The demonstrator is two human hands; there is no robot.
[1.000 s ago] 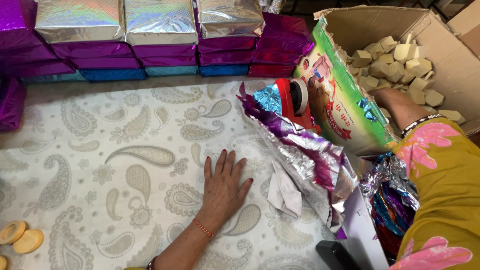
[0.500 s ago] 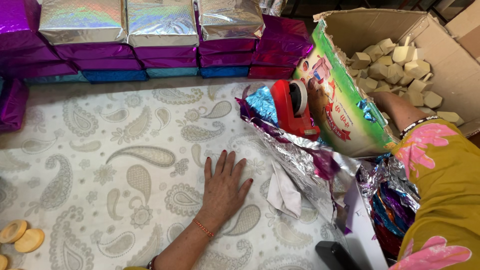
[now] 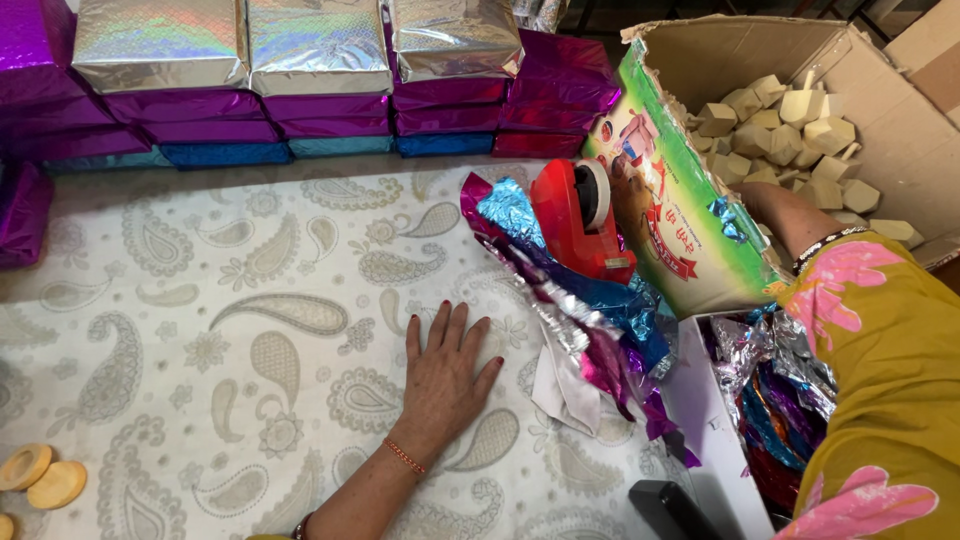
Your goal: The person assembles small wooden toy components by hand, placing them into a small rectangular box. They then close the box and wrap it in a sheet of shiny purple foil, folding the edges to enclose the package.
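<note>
My left hand (image 3: 445,380) lies flat, fingers spread, on the paisley tablecloth (image 3: 200,350) and holds nothing. My right arm reaches behind the green printed flap (image 3: 685,235) of a cardboard box (image 3: 900,110). Only the fingers of my right hand (image 3: 632,200) show past the flap, gripping a red tape dispenser (image 3: 575,225). The dispenser stands over a loose heap of blue, purple and silver foil sheets (image 3: 590,310) just right of my left hand.
Foil-wrapped boxes (image 3: 320,60) in silver, purple and blue are stacked along the far edge. The cardboard box holds several pale wooden pieces (image 3: 790,120). A white bin (image 3: 715,420) of crumpled foil sits at my right. Wooden discs (image 3: 40,475) lie at the near left, a black object (image 3: 670,510) at the bottom.
The red tape dispenser has come out from behind the foil, toward me and leftward, with my right fingers on it. My left hand has stayed flat in place.
</note>
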